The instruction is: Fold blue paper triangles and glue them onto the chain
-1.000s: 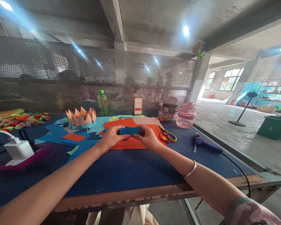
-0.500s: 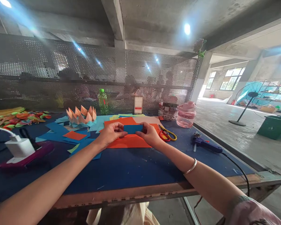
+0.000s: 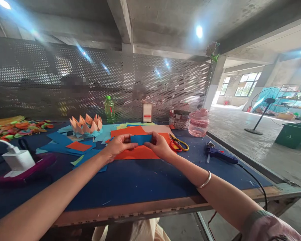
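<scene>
Concrete beams and a perforated metal screen [image 3: 52,80] rise behind our blue tabletop [image 3: 130,182]. Near the middle of the frame, we hold a folded blue paper strip [image 3: 140,139] by its ends, with our left hand [image 3: 118,146] on one end and our right hand [image 3: 158,146] on the other. Our fingers [image 3: 127,138] are pinched firmly on it. Beneath the strip lies an orange paper sheet [image 3: 137,153], with red-and-yellow scissors [image 3: 178,144] just beside it on the right. Farther right rests a blue glue gun [image 3: 219,157]. At upper left of the hands, a folded paper lotus [image 3: 85,124] sits among blue paper scraps [image 3: 57,145]. Behind stand a green bottle [image 3: 109,110] and a pink plastic jar [image 3: 198,124].
</scene>
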The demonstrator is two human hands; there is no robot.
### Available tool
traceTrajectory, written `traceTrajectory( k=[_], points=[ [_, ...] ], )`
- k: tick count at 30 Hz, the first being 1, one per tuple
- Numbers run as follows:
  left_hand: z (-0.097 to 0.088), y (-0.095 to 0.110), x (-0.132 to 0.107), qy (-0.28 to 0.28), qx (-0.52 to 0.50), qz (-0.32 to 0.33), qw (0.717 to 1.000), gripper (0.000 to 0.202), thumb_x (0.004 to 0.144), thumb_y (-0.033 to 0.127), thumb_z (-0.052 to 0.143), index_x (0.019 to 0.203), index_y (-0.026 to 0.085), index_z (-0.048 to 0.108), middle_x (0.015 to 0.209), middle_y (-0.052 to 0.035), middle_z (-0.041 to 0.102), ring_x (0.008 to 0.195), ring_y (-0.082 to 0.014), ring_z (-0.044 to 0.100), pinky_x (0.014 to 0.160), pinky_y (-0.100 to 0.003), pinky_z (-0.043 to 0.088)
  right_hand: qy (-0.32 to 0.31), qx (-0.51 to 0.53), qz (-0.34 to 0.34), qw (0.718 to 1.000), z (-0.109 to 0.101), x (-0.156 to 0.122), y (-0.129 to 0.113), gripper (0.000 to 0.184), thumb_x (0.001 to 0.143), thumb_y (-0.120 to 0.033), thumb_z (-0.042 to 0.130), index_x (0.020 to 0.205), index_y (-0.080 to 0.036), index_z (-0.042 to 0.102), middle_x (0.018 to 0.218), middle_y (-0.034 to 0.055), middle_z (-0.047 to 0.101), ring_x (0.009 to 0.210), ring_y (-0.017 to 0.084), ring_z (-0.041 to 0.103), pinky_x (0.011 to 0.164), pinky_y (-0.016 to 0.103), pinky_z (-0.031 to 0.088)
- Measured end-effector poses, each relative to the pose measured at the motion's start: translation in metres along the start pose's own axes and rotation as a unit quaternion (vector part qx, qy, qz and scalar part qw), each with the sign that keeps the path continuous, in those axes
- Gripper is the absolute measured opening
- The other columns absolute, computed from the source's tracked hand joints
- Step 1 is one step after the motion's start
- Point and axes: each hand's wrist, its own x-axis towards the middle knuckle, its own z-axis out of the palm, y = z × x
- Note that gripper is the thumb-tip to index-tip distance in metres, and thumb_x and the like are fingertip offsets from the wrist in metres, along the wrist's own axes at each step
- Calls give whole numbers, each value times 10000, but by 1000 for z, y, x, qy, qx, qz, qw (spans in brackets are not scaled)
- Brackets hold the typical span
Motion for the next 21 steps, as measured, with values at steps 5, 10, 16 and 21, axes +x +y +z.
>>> traceTrajectory(
  k=[5, 10, 16, 21],
  points=[
    [5, -4, -1, -17, 21, -14, 1000, 349, 539, 441, 839, 598, 167, 631, 553, 9, 614, 577, -143, 543, 619, -287, 431, -18, 6, -6, 1000, 6, -4, -5, 290, 711, -259, 683, 965, -196, 558, 745, -32, 578, 675, 133, 537, 659, 265, 435],
    [5, -3, 0, -16, 24, -26, 999, 343, 524, 449, 840, 589, 170, 651, 536, 15, 606, 559, -139, 534, 596, -281, 422, -30, -3, -5, 1000, 7, -3, -4, 313, 718, -295, 693, 979, -196, 552, 688, -56, 533, 612, 118, 501, 601, 249, 391],
    [-3, -3, 2, 3, 34, -37, 999, 369, 508, 469, 842, 554, 163, 641, 504, 14, 595, 526, -122, 506, 575, -267, 395, -23, -15, -3, 1000, 2, 1, -2, 302, 721, -277, 684, 976, -187, 549, 707, -48, 556, 630, 120, 511, 595, 246, 396],
    [-7, -3, 3, 17, 50, -34, 998, 395, 510, 488, 838, 511, 170, 602, 488, 15, 582, 520, -120, 492, 560, -262, 368, -18, -14, -2, 1000, -1, 3, 0, 314, 722, -311, 696, 965, -186, 541, 713, -44, 557, 636, 120, 510, 599, 247, 403]
  ],
)
